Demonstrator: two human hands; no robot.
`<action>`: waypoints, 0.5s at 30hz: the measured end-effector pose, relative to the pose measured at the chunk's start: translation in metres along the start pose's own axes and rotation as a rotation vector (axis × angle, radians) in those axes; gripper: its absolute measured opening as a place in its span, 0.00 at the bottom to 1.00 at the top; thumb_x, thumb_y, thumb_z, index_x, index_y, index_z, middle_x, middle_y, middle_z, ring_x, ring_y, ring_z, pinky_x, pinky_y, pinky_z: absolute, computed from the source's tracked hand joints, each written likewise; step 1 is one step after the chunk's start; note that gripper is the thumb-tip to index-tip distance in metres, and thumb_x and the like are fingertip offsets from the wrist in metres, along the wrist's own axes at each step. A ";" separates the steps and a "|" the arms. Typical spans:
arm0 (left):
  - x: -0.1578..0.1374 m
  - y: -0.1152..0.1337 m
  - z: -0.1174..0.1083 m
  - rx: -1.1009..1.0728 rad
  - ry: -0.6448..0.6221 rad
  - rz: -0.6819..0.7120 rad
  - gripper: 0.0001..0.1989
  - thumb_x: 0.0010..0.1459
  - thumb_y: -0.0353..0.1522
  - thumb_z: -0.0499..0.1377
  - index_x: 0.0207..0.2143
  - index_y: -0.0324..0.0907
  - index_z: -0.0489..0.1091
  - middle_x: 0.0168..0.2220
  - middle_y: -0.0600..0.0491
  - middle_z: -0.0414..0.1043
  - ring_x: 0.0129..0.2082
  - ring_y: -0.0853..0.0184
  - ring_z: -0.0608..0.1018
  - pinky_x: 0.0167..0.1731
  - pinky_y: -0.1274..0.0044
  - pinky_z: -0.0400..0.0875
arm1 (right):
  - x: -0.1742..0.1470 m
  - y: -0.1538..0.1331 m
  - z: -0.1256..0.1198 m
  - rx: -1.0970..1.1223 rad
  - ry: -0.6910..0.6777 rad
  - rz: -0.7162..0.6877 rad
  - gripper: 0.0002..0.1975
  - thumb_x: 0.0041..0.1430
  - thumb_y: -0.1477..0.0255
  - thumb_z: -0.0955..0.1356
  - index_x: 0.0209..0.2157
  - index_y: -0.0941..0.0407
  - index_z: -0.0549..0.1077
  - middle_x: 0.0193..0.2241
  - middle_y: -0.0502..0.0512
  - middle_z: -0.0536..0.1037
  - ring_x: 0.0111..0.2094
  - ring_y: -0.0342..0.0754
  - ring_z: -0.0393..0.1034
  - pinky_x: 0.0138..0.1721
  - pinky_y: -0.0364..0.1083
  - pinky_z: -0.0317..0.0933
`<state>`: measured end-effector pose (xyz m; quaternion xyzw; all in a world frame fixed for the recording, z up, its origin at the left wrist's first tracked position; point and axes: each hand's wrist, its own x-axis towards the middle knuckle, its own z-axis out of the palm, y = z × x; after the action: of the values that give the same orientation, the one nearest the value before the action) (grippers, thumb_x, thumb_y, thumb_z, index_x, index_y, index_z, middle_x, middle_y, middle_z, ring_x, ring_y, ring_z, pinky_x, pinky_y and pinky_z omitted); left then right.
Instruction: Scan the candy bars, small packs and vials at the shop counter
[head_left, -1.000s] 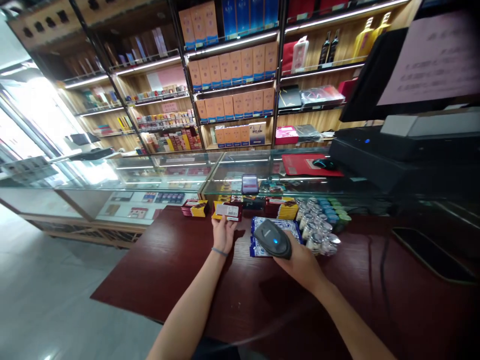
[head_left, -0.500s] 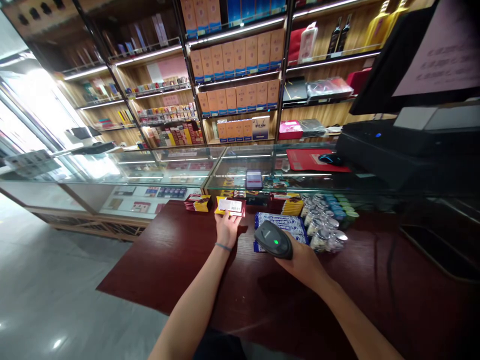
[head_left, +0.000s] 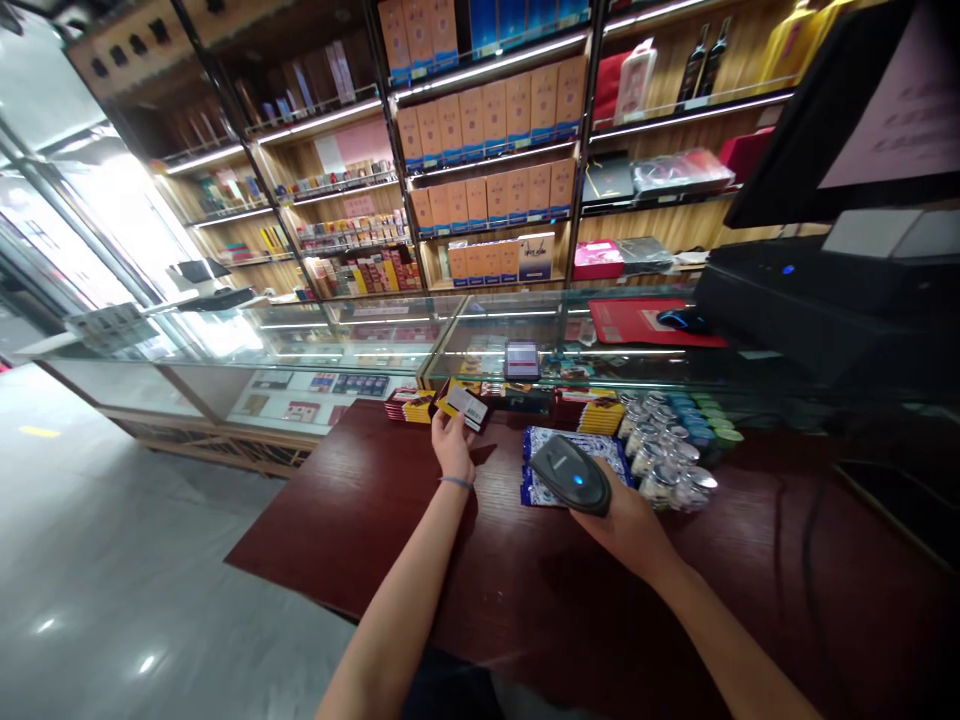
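Observation:
My left hand [head_left: 452,447] is closed on a small flat yellow-and-dark-red packet [head_left: 466,405], held tilted above the counter with its white label and barcode facing me. Just left of it lies a stack of similar packets [head_left: 409,405]. In my right hand [head_left: 626,515] is a black barcode scanner [head_left: 570,474], its head aimed forward and left and a blue light lit on top. Beneath the scanner, blue-and-white packets [head_left: 534,485] lie on the counter, partly hidden by it. A second stack of yellow-and-red packets [head_left: 600,416] stands behind them.
Silver-lidded jars [head_left: 664,480] and green-topped containers [head_left: 724,430] stand right of the scanner on the dark red counter [head_left: 360,500]. Behind runs a glass display case [head_left: 375,340]. A monitor [head_left: 847,130] is at the right, and a small screen [head_left: 523,360] stands at the counter's back.
The packet in my left hand has turned from level to slanting down to the right. The scanner's light has gone from green to blue. The whole view has shifted slightly.

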<state>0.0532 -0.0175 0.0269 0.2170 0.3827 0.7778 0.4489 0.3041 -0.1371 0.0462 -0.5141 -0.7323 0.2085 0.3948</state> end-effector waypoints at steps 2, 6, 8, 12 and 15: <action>0.010 0.010 -0.001 0.079 0.070 0.148 0.16 0.55 0.32 0.68 0.46 0.45 0.72 0.42 0.52 0.79 0.42 0.65 0.82 0.44 0.73 0.77 | 0.000 0.001 0.000 0.003 0.016 0.026 0.20 0.59 0.61 0.68 0.52 0.50 0.66 0.36 0.52 0.83 0.37 0.56 0.81 0.37 0.49 0.68; 0.033 0.040 -0.018 0.320 0.061 0.376 0.11 0.56 0.32 0.68 0.43 0.46 0.78 0.46 0.51 0.79 0.53 0.61 0.79 0.55 0.71 0.73 | 0.002 0.001 -0.003 0.015 0.044 0.054 0.19 0.59 0.61 0.68 0.51 0.49 0.66 0.37 0.53 0.83 0.40 0.58 0.81 0.38 0.49 0.68; 0.043 0.057 -0.034 0.450 -0.042 0.438 0.10 0.57 0.33 0.68 0.43 0.50 0.80 0.47 0.51 0.80 0.56 0.58 0.77 0.59 0.68 0.71 | 0.002 0.000 -0.005 0.025 0.052 0.069 0.19 0.59 0.60 0.69 0.51 0.49 0.66 0.38 0.53 0.83 0.41 0.58 0.81 0.39 0.49 0.68; 0.065 0.087 -0.065 0.832 -0.288 0.600 0.13 0.58 0.29 0.66 0.44 0.54 0.81 0.51 0.52 0.81 0.58 0.56 0.76 0.67 0.63 0.62 | 0.002 0.000 -0.005 0.056 0.059 0.055 0.19 0.61 0.60 0.68 0.52 0.50 0.66 0.41 0.55 0.83 0.43 0.59 0.80 0.41 0.51 0.68; 0.082 0.099 -0.082 1.063 -0.420 0.699 0.15 0.58 0.27 0.64 0.43 0.55 0.82 0.51 0.51 0.81 0.57 0.55 0.78 0.70 0.61 0.55 | 0.002 0.004 -0.004 0.047 0.060 0.054 0.18 0.62 0.60 0.68 0.51 0.49 0.66 0.41 0.55 0.83 0.43 0.60 0.80 0.40 0.52 0.68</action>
<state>-0.0963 -0.0098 0.0548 0.6667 0.5253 0.5244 0.0676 0.3092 -0.1337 0.0465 -0.5305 -0.7007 0.2208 0.4230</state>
